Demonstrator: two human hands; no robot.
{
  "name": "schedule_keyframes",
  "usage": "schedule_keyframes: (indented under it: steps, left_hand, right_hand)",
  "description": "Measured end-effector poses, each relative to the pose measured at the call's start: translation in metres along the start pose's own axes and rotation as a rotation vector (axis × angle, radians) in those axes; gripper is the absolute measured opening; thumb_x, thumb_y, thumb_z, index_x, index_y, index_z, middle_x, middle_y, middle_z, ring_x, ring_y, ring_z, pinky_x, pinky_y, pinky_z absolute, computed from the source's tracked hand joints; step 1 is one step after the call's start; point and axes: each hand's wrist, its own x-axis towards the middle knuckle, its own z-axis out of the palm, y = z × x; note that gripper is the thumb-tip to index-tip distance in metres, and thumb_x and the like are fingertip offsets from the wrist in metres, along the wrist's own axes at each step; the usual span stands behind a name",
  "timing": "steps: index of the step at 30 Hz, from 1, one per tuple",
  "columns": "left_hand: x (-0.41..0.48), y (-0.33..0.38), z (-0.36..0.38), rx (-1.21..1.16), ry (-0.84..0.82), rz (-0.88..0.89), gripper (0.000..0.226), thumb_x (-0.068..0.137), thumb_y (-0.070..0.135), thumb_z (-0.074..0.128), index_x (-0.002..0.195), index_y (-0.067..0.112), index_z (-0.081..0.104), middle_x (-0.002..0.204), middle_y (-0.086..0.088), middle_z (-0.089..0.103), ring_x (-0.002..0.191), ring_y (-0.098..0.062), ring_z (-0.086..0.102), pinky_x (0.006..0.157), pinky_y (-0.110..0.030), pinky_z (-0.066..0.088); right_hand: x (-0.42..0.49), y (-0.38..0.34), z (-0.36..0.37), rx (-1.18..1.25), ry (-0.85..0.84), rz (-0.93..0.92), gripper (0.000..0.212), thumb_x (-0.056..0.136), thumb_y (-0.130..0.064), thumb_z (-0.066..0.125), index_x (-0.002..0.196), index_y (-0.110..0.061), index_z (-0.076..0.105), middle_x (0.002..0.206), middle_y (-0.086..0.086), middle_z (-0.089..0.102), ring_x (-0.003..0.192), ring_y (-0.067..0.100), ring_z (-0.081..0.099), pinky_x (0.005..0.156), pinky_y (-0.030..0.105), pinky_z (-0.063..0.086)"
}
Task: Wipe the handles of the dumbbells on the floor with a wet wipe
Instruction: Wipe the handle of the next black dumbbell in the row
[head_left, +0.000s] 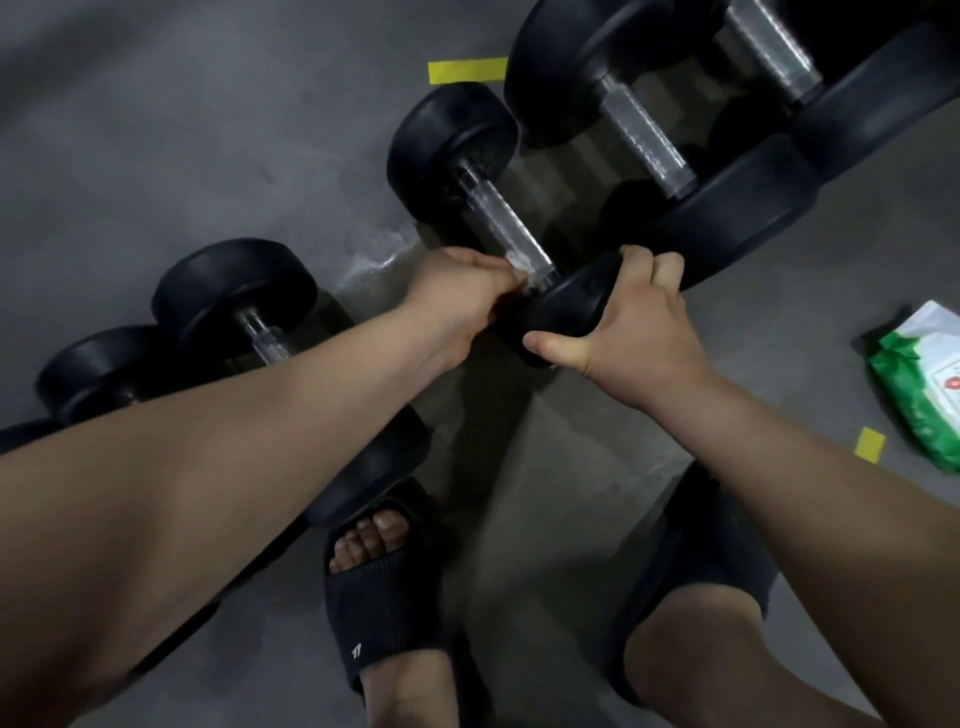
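Note:
A black dumbbell with a knurled chrome handle (501, 223) lies on the grey floor in the middle of the view. My left hand (457, 301) pinches a white wet wipe (518, 260) against the near end of that handle. My right hand (628, 327) grips the dumbbell's near black head (566, 306), fingers curled over its top edge. A smaller dumbbell (234, 296) lies to the left, its handle partly hidden under my left forearm. Two bigger dumbbells (649, 140) lie at the upper right.
A green and white pack of wet wipes (924, 384) lies on the floor at the right edge. Yellow tape marks (467, 70) sit on the floor. My feet in black slides (379, 582) stand just below the dumbbells. A wet patch (374, 260) shines on the floor.

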Motion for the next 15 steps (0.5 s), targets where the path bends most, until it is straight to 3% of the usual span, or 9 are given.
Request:
schedule_keyframes:
  steps: [6, 8, 11, 13, 15]
  left_hand:
    - [0.0024, -0.0062, -0.004, 0.212, -0.011, 0.109, 0.005, 0.084, 0.011, 0.077, 0.085, 0.014, 0.073, 0.075, 0.0, 0.073, 0.07, -0.013, 0.068, 0.062, -0.026, 0.053]
    - [-0.0001, -0.0102, -0.002, 0.236, -0.034, 0.106, 0.011, 0.086, 0.006, 0.072, 0.081, 0.016, 0.072, 0.076, -0.002, 0.073, 0.072, -0.015, 0.069, 0.066, -0.027, 0.056]
    - [0.002, -0.0083, -0.0047, 0.007, -0.037, 0.045, 0.011, 0.085, 0.002, 0.075, 0.094, 0.007, 0.071, 0.094, -0.013, 0.077, 0.092, -0.026, 0.075, 0.089, -0.041, 0.06]
    - [0.0047, -0.0059, -0.0068, -0.194, -0.051, -0.011, 0.027, 0.085, -0.002, 0.075, 0.111, -0.003, 0.067, 0.101, -0.018, 0.076, 0.096, -0.026, 0.075, 0.093, -0.04, 0.059]
    - [0.0025, -0.0082, -0.0047, -0.229, -0.044, -0.014, 0.027, 0.086, -0.001, 0.075, 0.111, -0.004, 0.066, 0.101, -0.018, 0.076, 0.095, -0.026, 0.075, 0.091, -0.04, 0.06]
  right_hand:
    - [0.0004, 0.0007, 0.0008, -0.005, 0.003, -0.003, 0.126, 0.053, -0.073, 0.083, 0.149, -0.014, 0.026, 0.137, 0.004, 0.027, 0.128, 0.032, 0.043, 0.105, 0.043, 0.045]
    - [0.0, 0.0002, 0.0003, -0.003, 0.003, -0.003, 0.126, 0.053, -0.073, 0.083, 0.148, -0.014, 0.026, 0.137, 0.004, 0.027, 0.128, 0.032, 0.043, 0.105, 0.042, 0.045]
    - [-0.0005, -0.0004, -0.0004, -0.002, 0.001, 0.0, 0.127, 0.053, -0.073, 0.082, 0.15, -0.014, 0.025, 0.138, 0.005, 0.027, 0.13, 0.033, 0.042, 0.106, 0.043, 0.045]
    - [-0.0005, -0.0002, -0.0004, -0.001, -0.004, 0.001, 0.127, 0.054, -0.073, 0.083, 0.15, -0.014, 0.024, 0.139, 0.005, 0.026, 0.13, 0.032, 0.041, 0.107, 0.044, 0.044]
    - [-0.0006, -0.0002, 0.0003, -0.006, -0.006, 0.001, 0.126, 0.054, -0.073, 0.083, 0.149, -0.014, 0.025, 0.139, 0.005, 0.026, 0.13, 0.032, 0.041, 0.106, 0.043, 0.044]
